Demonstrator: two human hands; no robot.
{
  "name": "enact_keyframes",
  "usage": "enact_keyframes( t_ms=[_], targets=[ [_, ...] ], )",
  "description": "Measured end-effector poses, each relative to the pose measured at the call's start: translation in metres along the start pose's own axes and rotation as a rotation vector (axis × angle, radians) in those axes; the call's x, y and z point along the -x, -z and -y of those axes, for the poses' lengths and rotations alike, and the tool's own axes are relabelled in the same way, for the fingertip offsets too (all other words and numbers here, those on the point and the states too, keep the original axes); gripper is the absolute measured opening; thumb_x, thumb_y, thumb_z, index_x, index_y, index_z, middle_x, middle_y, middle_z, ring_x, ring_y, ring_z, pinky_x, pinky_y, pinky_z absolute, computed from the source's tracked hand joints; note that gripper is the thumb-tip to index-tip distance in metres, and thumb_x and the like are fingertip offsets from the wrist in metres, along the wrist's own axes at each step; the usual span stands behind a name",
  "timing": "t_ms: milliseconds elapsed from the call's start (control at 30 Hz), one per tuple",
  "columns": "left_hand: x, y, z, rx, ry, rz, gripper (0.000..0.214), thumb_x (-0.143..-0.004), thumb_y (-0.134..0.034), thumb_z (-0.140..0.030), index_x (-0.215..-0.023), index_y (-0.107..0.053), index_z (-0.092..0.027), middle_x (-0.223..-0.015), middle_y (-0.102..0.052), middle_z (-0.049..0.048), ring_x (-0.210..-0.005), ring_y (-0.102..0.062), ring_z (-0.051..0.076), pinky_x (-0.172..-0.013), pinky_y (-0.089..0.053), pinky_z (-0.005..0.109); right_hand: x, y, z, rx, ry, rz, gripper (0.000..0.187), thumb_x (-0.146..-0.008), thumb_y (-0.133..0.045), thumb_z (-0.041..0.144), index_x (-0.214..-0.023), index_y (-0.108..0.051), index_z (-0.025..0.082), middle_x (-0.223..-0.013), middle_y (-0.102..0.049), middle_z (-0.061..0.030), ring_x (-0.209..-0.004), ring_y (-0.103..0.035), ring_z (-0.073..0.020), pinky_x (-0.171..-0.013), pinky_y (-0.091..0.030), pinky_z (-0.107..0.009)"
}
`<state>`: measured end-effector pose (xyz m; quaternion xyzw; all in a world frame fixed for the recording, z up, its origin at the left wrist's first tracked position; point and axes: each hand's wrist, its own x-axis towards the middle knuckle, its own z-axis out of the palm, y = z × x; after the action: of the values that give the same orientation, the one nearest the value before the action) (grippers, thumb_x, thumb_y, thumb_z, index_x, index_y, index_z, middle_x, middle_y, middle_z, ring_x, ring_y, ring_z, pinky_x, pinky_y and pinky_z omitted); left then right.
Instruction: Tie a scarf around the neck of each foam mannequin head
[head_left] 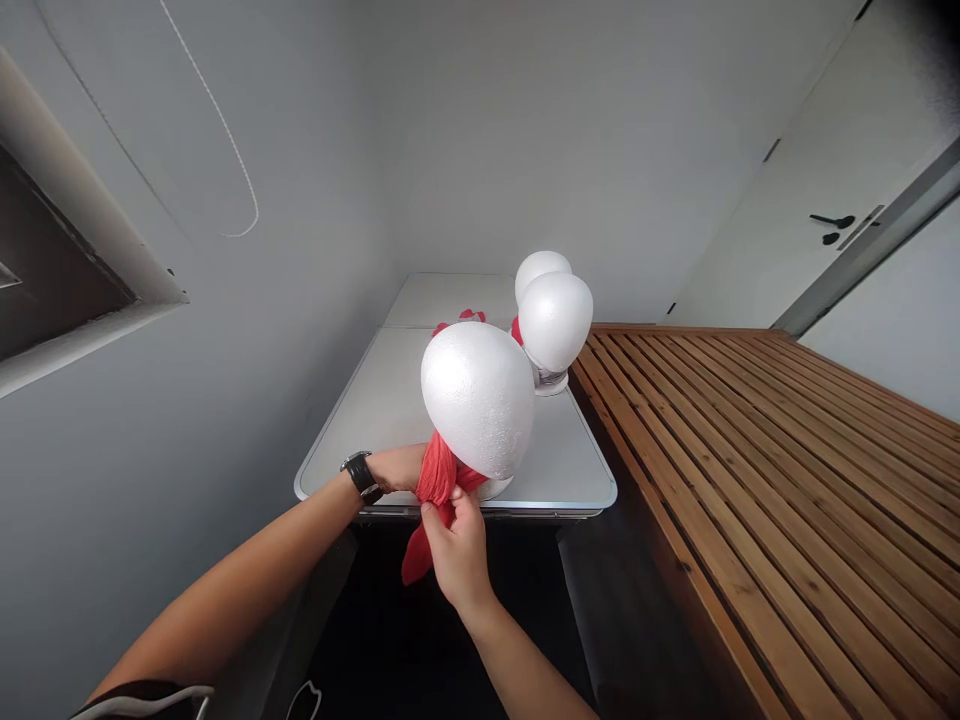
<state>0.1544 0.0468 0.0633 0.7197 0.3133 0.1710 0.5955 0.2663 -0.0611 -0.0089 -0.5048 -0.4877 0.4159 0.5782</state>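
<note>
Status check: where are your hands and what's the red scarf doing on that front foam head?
Both hands on red scarf at front foam head neck: left hand behind, right hand pinching it. Scarf tail hangs off table edge. Two more foam heads behind, apart.

Left hand: fingers hidden behind the red cloth and near foam head.
Near head: neck and base mostly covered by cloth.
Far head: lower part hidden behind the middle head.
Second cloth: mostly hidden.
Both forearms: cut off at the bottom edge.
</note>
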Motion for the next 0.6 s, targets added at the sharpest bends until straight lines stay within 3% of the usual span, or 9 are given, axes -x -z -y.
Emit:
enact_keyframes(
  t_ms=[67, 133, 300, 433, 600],
  targets=[
    [-0.001, -0.003, 0.002, 0.191, 0.070, 0.093, 0.030, -0.081, -0.084, -0.035, -0.082, -0.063, -0.013, -0.078, -0.059, 0.0013, -0.070, -0.049, 0.011, -0.062, -0.045, 0.025, 0.001, 0.000, 0.000, 0.040, 0.009, 0.014, 0.026, -0.094, -0.070, 0.040, -0.110, -0.076, 0.020, -0.127, -0.069, -0.0129, -0.119, -0.066, -0.0321, -0.105, -0.055, -0.047],
    [-0.001, -0.009, 0.002, 0.350, 0.099, 0.091, 0.031, -0.080, -0.086, -0.033, -0.086, -0.063, -0.012, -0.082, -0.060, 0.0018, -0.073, -0.051, 0.011, -0.065, -0.047, 0.025, 0.003, 0.000, -0.002, 0.086, 0.025, -0.004, 0.024, -0.096, -0.069, 0.041, -0.107, -0.076, 0.020, -0.133, -0.066, -0.0142, -0.126, -0.063, -0.0341, -0.110, -0.052, -0.050],
    [-0.002, -0.021, 0.000, 0.433, 0.111, 0.111, 0.022, -0.079, -0.085, -0.022, -0.087, -0.069, -0.010, -0.087, -0.068, 0.0057, -0.079, -0.060, 0.013, -0.069, -0.051, 0.024, 0.008, 0.005, -0.006, 0.146, 0.079, -0.025, 0.027, -0.101, -0.062, 0.042, -0.117, -0.075, 0.024, -0.142, -0.061, -0.0125, -0.134, -0.057, -0.0324, -0.116, -0.048, -0.051],
    [-0.007, -0.024, 0.000, 0.542, 0.128, 0.014, 0.020, -0.086, -0.080, -0.027, -0.092, -0.071, -0.010, -0.089, -0.071, 0.0080, -0.080, -0.064, 0.015, -0.072, -0.054, 0.025, 0.009, 0.011, -0.002, 0.203, 0.078, -0.021, 0.030, -0.103, -0.057, 0.043, -0.123, -0.074, 0.027, -0.148, -0.057, -0.0104, -0.143, -0.051, -0.0316, -0.120, -0.043, -0.051],
    [-0.019, -0.028, 0.006, 0.629, 0.147, -0.164, 0.023, -0.074, -0.085, -0.022, -0.085, -0.068, -0.011, -0.083, -0.070, 0.0088, -0.074, -0.066, 0.016, -0.069, -0.056, 0.028, 0.014, 0.018, -0.002, 0.316, 0.061, -0.099, 0.033, -0.103, -0.056, 0.045, -0.126, -0.072, 0.028, -0.154, -0.050, -0.0117, -0.145, -0.047, -0.0333, -0.120, -0.040, -0.054]
  ],
)
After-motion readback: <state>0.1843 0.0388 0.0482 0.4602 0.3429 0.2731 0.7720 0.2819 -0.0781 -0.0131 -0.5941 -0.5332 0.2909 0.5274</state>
